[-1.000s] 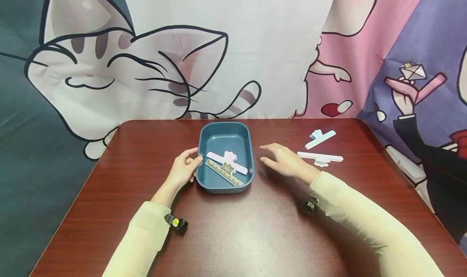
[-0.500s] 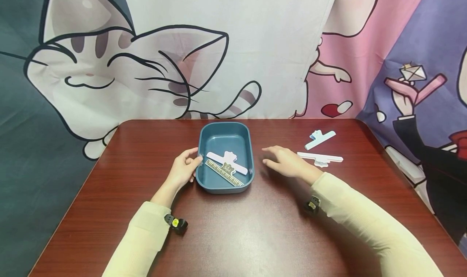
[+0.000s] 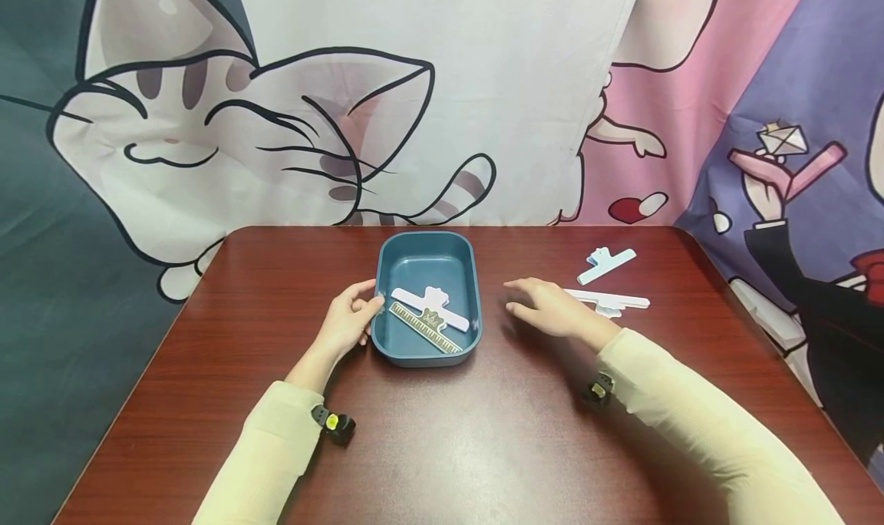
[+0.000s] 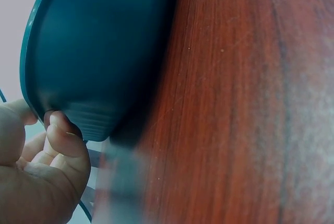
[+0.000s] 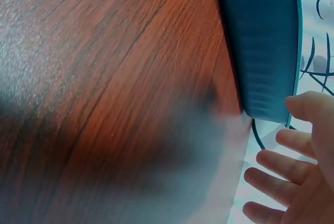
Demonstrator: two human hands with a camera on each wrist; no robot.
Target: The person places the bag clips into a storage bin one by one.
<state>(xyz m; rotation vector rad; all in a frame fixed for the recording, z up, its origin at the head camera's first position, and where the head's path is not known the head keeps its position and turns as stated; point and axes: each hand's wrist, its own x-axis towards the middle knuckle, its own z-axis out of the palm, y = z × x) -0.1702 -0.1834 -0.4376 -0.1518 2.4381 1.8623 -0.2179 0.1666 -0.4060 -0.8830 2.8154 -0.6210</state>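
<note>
Two clips point(image 3: 454, 321): lying in tray point(image 3: 428, 270)
Left hand point(image 3: 347, 318): pinches tray; steady grip seems best
Right hand point(image 3: 552, 310): fingers apart; should avoid bumping tray

Blue bin point(image 3: 426, 269): open-topped, round-cornered, upright.
Lilac clip point(image 3: 410, 299): aslant in the bin's near half.
Gold-patterned clip point(image 3: 417, 325): aslant in the bin, overlapping the lilac one.
Pale blue clip point(image 3: 607, 265): slanted, right of the bin.
White clip point(image 3: 621, 301): right of the bin, partly hidden.
</note>
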